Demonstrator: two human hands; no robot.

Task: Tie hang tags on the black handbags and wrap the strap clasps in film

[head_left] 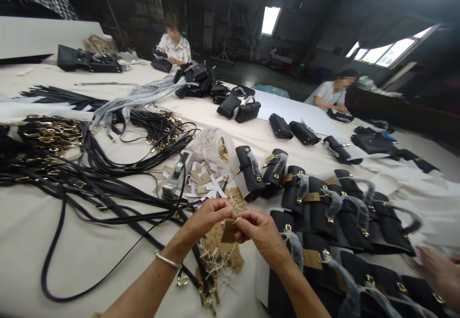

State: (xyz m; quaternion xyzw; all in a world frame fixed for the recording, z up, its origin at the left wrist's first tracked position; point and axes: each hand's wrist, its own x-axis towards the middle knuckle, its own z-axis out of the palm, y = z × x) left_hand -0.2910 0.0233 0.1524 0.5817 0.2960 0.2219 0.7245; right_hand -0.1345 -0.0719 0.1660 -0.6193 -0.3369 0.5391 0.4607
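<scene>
My left hand (207, 216) and my right hand (259, 232) meet over the near middle of the white table (43, 241). Both pinch one brown cardboard tag (229, 231) with a pale string loop. Under my hands lies a heap of more brown tags with strings (219, 255). A silver bangle (167, 260) sits on my left wrist. Rows of small black bags (334, 212) with gold studs and brown tags lie right of my hands.
Black straps with gold clasps (89, 169) sprawl over the left half. A tape dispenser (175, 176), paper strips and a plastic bag (212, 146) lie ahead. More black bags (201, 84) are piled farther back. Two seated people work beyond; another person's hand (436, 272) rests at the right.
</scene>
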